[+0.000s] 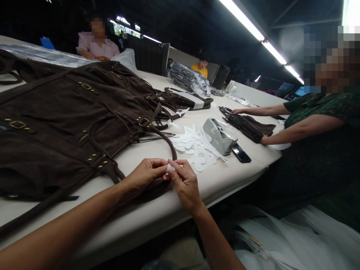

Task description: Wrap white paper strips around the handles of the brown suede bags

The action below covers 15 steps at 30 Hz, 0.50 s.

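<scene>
A dark brown handbag with brass buckles and studs lies at my left on the table, and its rounded handle curves toward me. Both of my hands meet at that handle near the table's front edge. My left hand is closed, its thumb and fingers pinched against the handle. With its fingers bent, my right hand pinches a small white strip at the handle. The fingers partly cover the strip. Beyond them lies a pile of cut white pieces.
Right of the pile stand a grey tape dispenser and a black phone. A co-worker in green handles another brown bag at the right. Plastic-wrapped items lie farther back. Translucent plastic is below the table edge.
</scene>
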Motion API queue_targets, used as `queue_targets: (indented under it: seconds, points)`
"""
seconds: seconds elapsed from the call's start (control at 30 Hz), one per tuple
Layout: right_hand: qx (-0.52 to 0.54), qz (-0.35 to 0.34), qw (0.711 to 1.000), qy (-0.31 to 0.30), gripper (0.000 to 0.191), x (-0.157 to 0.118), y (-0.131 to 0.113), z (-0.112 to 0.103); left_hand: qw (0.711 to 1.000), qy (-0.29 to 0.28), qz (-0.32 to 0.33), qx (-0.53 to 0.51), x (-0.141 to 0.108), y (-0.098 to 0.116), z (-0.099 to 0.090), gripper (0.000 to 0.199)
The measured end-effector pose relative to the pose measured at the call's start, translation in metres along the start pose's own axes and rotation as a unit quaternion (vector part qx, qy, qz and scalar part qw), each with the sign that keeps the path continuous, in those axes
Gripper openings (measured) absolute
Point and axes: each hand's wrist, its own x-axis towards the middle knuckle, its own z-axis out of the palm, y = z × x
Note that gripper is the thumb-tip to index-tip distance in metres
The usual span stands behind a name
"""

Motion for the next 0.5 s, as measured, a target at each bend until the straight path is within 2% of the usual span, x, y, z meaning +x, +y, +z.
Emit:
queue_targets:
  seconds: [0.13, 0.23, 0.33, 0.43, 0.5]
  points:
    - [-0.031, -0.028, 0.998, 0.035, 0.03, -0.006, -0.002, 0.002, 0.998, 0.004, 0.02, 0.056, 0.001, 0.003, 0.004, 0.029]
    - [-0.011, -0.017, 0.996, 0.083, 0.024, -0.006, 0.001, 0.004, 0.993, 0.009, 0.049, 0.105, 0.001, 0.007, 0.006, 0.031]
    - [0.078, 0.052, 0.989, 0.113, 0.023, -0.002, 0.005, 0.006, 0.986, 0.024, 0.082, 0.146, 0.004, 0.008, 0.003, 0.032]
    - [0.179, 0.13, 0.965, 0.138, 0.034, 0.001, 0.005, 0.01, 0.976, 0.018, 0.125, 0.18, 0.006, 0.007, -0.001, 0.029]
    - [0.221, 0.152, 0.95, 0.157, 0.041, 0.001, 0.003, 0.013, 0.969, 0.014, 0.154, 0.191, 0.006, 0.007, -0.002, 0.027]
